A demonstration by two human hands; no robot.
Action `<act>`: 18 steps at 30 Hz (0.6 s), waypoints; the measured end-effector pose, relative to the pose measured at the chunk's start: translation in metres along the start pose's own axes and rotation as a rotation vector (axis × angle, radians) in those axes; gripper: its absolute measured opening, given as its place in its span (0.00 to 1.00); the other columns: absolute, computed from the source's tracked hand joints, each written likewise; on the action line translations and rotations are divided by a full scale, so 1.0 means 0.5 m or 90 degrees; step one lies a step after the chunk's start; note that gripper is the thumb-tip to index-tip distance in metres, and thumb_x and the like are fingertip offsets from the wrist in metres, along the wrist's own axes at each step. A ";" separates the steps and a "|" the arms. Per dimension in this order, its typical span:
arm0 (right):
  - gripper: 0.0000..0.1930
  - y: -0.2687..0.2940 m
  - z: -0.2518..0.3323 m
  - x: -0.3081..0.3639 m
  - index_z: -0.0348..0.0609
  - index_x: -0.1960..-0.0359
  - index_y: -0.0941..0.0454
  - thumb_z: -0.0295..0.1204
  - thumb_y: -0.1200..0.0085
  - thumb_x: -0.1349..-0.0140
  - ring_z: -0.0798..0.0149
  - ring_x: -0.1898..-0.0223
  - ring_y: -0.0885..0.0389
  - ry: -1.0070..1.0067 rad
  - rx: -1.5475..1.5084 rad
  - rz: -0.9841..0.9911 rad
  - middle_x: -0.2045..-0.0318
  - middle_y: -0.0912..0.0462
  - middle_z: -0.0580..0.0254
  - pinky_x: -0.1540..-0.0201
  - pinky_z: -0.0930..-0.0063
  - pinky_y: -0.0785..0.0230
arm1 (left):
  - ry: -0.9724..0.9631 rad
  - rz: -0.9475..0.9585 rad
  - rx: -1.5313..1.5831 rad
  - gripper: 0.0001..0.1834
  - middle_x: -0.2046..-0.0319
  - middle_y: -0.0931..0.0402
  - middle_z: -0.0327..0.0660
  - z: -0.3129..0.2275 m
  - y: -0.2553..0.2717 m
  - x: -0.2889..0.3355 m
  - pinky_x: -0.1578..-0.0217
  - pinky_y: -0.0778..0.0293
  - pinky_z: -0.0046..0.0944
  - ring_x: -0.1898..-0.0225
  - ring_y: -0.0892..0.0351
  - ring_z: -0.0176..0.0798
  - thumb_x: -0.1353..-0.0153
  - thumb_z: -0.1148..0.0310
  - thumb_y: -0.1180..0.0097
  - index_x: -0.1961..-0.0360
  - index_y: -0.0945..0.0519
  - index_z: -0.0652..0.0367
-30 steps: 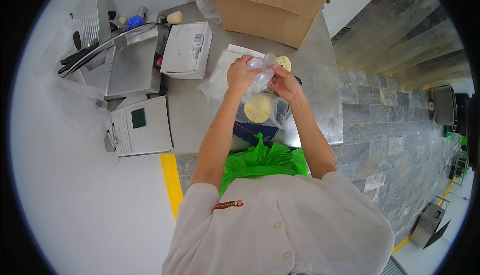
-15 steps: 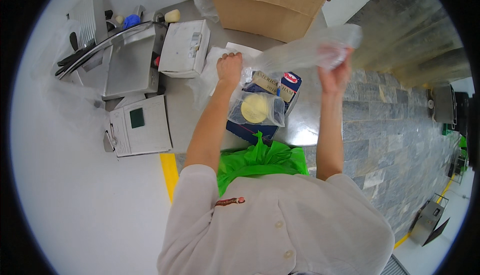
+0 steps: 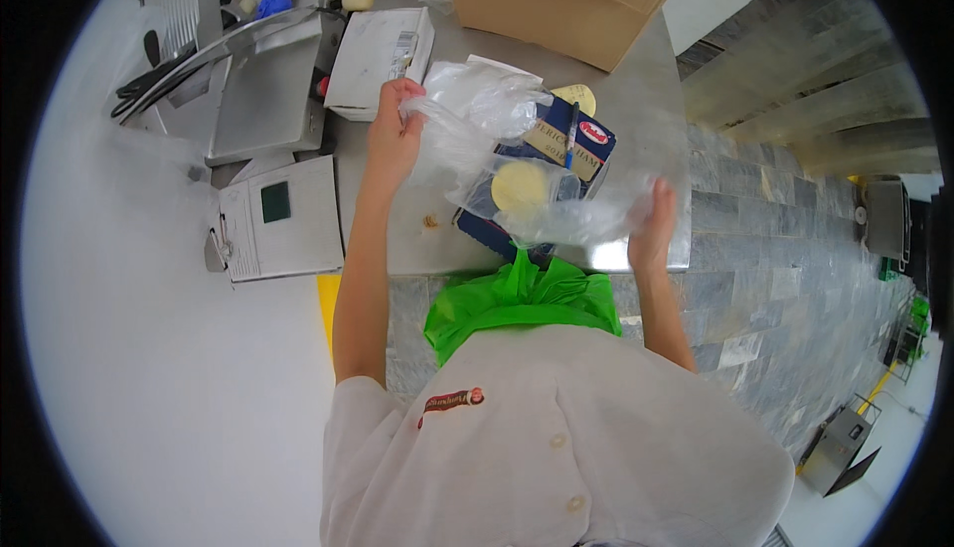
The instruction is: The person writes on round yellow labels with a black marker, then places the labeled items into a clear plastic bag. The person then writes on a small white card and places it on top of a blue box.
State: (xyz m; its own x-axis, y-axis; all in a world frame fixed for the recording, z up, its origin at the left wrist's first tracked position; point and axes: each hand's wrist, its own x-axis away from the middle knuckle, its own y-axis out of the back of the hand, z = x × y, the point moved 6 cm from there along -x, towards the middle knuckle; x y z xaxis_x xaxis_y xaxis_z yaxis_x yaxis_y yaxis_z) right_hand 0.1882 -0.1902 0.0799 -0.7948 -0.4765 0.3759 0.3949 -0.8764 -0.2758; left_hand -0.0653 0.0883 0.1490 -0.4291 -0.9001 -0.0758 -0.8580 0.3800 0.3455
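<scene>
A crumpled clear plastic bag [image 3: 457,135] is pinched in the fingers of my left hand [image 3: 396,145], beside the white box. Blurred clear plastic [image 3: 586,221] stretches across to my right hand [image 3: 652,229], which grips its end near the table's right edge; motion smears those fingertips. Between my hands, a round pale yellow piece [image 3: 520,186] shows through clear plastic on top of a dark blue printed box [image 3: 482,237]. A blue pen [image 3: 571,138] lies on that box. Behind it is another round yellow piece with dark marks [image 3: 576,100].
A large open cardboard box [image 3: 547,5] stands at the back of the steel table [image 3: 397,239]. To the left are a white box [image 3: 378,60], a metal slicer [image 3: 263,100] and a clipboard with paper [image 3: 283,219]. A green bag or apron [image 3: 522,299] is at my waist.
My right hand has come down and nearer with the plastic. My left hand has shifted left and a little away, still pinching plastic. The second yellow round has come into sight.
</scene>
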 end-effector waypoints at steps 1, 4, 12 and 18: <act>0.12 0.025 -0.025 0.037 0.51 0.60 0.32 0.41 0.51 0.39 0.73 0.65 0.34 -0.009 0.122 0.034 0.67 0.32 0.73 0.63 0.75 0.38 | 0.015 0.010 -0.025 0.16 0.59 0.25 0.41 -0.009 0.004 0.019 0.61 0.33 0.32 0.63 0.26 0.37 0.48 0.82 0.54 0.57 0.27 0.59; 0.19 0.104 -0.114 0.138 0.46 0.52 0.27 0.38 0.44 0.44 0.66 0.57 0.30 0.048 0.595 0.291 0.57 0.27 0.63 0.50 0.73 0.39 | -0.030 0.085 -0.250 0.16 0.61 0.23 0.42 -0.041 0.016 0.050 0.63 0.31 0.32 0.65 0.24 0.40 0.48 0.83 0.56 0.60 0.23 0.59; 0.09 -0.059 0.067 0.130 0.43 0.64 0.20 0.24 0.44 0.49 0.65 0.60 0.25 0.114 0.400 0.369 0.63 0.24 0.61 0.56 0.75 0.34 | -0.211 0.098 -0.488 0.25 0.53 0.27 0.46 -0.096 -0.001 0.105 0.61 0.28 0.44 0.60 0.25 0.52 0.55 0.83 0.55 0.52 0.25 0.56; 0.07 -0.372 0.035 0.188 0.41 0.68 0.23 0.27 0.51 0.47 0.52 0.60 0.24 0.487 0.516 0.494 0.64 0.24 0.48 0.57 0.66 0.32 | -0.011 0.220 -0.283 0.31 0.45 0.33 0.40 -0.103 -0.070 0.169 0.61 0.28 0.44 0.60 0.25 0.51 0.57 0.82 0.54 0.47 0.30 0.56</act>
State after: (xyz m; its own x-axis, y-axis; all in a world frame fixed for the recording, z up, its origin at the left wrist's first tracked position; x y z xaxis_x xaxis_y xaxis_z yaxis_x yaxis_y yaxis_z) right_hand 0.0482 -0.0730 0.1823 -0.1960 -0.9364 -0.2910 0.8013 -0.3240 0.5029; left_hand -0.0570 -0.0120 0.1789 -0.6715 -0.7345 0.0979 -0.4674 0.5224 0.7132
